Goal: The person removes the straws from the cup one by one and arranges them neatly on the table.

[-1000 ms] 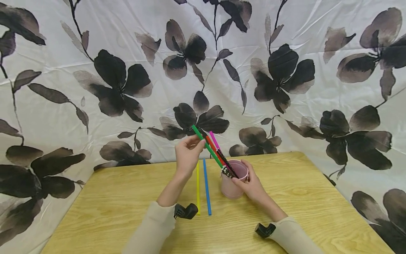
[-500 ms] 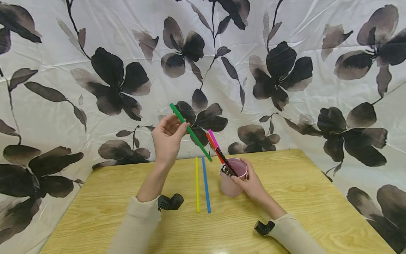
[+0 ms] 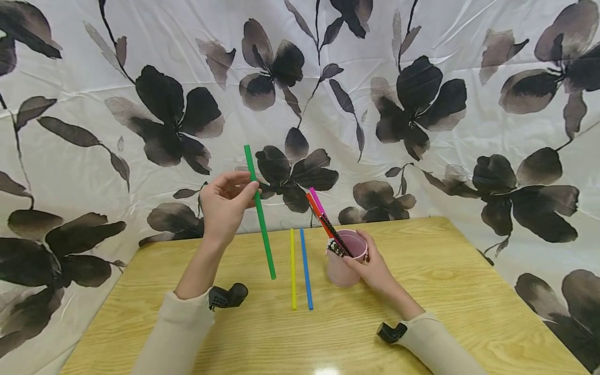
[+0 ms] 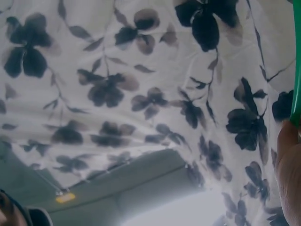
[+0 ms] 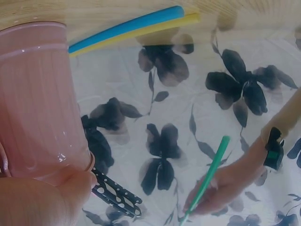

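Between thumb and fingers of my left hand (image 3: 227, 203) is a green straw (image 3: 262, 224), nearly upright, its lower end out over the table. The left wrist view catches only a strip of it at the right edge. My right hand (image 3: 373, 268) grips the side of a pink cup (image 3: 341, 273). Leaning out of that cup are a red straw (image 3: 320, 216), a magenta straw (image 3: 316, 201) and black-and-white patterned straws (image 5: 117, 195); their lower ends are hidden inside. Left of the cup, a blue straw (image 3: 307, 273) and a yellow straw (image 3: 293, 273) lie side by side.
The wooden table (image 3: 398, 312) carries everything. Behind it hangs a white cloth (image 3: 328, 114) printed with dark flowers, reaching down to the table's back edge. Each sleeve wears a small black wrist camera (image 3: 228, 296).
My left hand has drawn the green straw out of the cup and carried it left, turning it more upright. The right hand stays on the cup.
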`<control>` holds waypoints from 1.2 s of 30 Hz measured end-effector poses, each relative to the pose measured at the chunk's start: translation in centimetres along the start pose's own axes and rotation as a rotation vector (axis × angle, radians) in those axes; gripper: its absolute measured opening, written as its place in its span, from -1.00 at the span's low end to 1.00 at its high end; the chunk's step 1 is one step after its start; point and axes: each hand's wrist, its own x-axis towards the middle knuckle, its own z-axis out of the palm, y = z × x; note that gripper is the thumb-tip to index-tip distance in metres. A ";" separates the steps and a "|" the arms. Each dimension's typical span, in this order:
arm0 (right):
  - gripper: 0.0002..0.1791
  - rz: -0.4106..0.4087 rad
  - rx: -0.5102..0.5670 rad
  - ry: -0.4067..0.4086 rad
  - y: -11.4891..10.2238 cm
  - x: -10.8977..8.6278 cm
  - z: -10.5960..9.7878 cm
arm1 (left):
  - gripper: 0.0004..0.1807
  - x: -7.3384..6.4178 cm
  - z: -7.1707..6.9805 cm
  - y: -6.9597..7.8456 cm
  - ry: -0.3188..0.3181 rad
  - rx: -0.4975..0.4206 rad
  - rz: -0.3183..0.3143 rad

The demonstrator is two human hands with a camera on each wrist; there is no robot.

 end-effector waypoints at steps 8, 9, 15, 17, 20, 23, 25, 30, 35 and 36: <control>-0.18 0.017 0.005 0.004 0.2 0.2 -0.1 | -0.73 -0.9 -1.2 -3.8 -0.006 0.062 -0.151; -0.18 0.019 0.007 0.004 0.2 0.2 -0.1 | -0.72 -1.0 -1.3 -4.2 -0.008 0.074 -0.171; -0.18 0.015 0.006 0.003 0.1 0.1 -0.1 | -0.69 -1.8 -1.7 -6.7 -0.030 0.098 -0.268; -0.18 0.009 0.001 0.002 0.1 0.0 0.0 | -0.69 -2.1 -1.8 -7.5 -0.030 0.091 -0.287; -0.18 0.007 0.001 0.000 0.0 0.1 0.0 | -0.71 -2.5 -1.9 -8.7 -0.021 0.082 -0.306; -0.18 0.000 0.001 -0.002 0.0 0.1 0.0 | -0.76 -2.8 -2.1 -9.9 -0.020 0.064 -0.341; -0.18 -0.004 -0.002 -0.001 0.0 0.1 0.0 | -0.77 -3.1 -2.2 -10.7 -0.024 0.068 -0.381; -0.19 -0.006 -0.005 0.002 0.0 0.1 0.0 | -0.77 -3.9 -2.5 -12.7 -0.028 0.120 -0.485; -0.19 0.005 0.012 0.002 0.0 0.2 0.1 | -0.80 -4.6 -2.7 -14.7 -0.027 0.158 -0.537; -0.19 0.006 0.015 0.004 0.1 0.2 0.1 | -0.81 -4.7 -2.7 -15.1 -0.028 0.164 -0.546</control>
